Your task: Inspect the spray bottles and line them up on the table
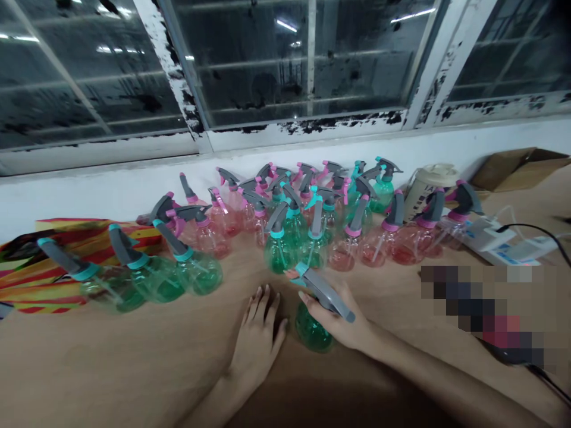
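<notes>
Handling a bottle at the near middle of the bench (134, 368). Our right hand (354, 327) is closed about the neck of a green bottle (314, 333), thumb on the near side and fingertips showing beyond the head. The nozzle (302, 270) points far and left, the grey handle (334, 297) near and right; whether the base touches the bench we cannot tell. Our left hand (256, 330) lies palm down just left of the bottle, fingers a little spread, holding nothing.

For good handling, we judge, the grip should sit firmly below the head, with no squeeze on the trigger; its state is hidden by our fingers. The round body looks smooth and likely to roll if tipped, so we would do best to hold it upright and let the left hand steady its side whenever the neck is loosened.

Just beyond stand the far bottles (279, 255), green in the middle and pink bottles (343, 255) to the right; these are close enough to be knocked, so a short, level movement is safest. To the left, the outer trio (200, 276) leaves bare bench between itself and our left hand, giving the wrist room to turn
</notes>
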`<state>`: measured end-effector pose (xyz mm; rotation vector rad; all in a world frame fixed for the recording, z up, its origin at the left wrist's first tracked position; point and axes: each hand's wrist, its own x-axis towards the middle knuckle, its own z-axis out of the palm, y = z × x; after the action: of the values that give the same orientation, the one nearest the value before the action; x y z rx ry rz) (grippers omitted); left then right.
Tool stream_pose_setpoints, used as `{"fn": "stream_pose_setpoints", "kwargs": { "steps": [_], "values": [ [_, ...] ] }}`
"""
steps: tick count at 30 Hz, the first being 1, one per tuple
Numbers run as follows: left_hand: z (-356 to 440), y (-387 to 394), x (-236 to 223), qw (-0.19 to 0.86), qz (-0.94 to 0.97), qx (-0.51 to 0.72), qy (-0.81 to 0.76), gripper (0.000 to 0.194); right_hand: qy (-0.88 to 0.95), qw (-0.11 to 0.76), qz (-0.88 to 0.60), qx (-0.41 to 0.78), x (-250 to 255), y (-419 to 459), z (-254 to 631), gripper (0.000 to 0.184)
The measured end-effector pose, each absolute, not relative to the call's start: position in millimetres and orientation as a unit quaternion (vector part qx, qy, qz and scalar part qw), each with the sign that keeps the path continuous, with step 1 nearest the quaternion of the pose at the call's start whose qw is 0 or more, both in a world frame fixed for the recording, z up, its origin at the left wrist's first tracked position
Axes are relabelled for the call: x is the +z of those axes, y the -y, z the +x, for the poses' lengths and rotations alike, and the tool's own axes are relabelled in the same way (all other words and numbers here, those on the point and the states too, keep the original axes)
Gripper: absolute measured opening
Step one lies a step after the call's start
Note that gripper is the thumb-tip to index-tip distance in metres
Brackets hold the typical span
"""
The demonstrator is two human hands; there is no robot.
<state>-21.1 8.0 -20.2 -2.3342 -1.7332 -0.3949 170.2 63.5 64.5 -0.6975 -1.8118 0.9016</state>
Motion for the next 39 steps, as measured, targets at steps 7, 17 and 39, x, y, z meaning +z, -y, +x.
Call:
{"fn": "stream_pose_setpoints", "kwargs": {
  "steps": [7,17,39],
  "values": [
    [-19.1,-8.0,-17.2,0.092,-0.789,-0.146,0.59,0.043,0.767,0.456,-0.28,0.354,70.6,-62.3,180.5,0.011],
    [-17.1,-8.3,-14.3,0.092,-0.788,-0.142,0.591,0.043,0.74,0.445,-0.305,0.402,65.6,-60.9,183.5,0.019],
    [-12.7,-5.0,-11.5,0.085,-0.781,-0.128,0.605,0.042,0.72,0.483,-0.327,0.375,64.1,-58.6,183.0,0.009]
  ]
}}
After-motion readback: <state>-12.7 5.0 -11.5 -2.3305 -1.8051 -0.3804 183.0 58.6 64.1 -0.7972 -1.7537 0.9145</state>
